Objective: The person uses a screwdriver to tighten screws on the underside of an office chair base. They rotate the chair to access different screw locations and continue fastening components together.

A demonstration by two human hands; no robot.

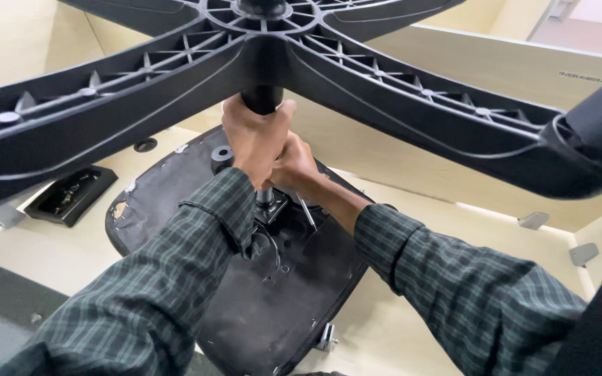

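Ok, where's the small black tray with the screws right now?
In the head view the small black tray lies at the left on the pale board, beside the upturned seat underside and under a leg of the star base.

Pale wooden panels (412,150) with grey metal brackets (534,221) surround; a black tray (71,196), perhaps of screws.

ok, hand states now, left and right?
Left hand: closed around the black gas-lift column.
Right hand: closed on the same column, just below.
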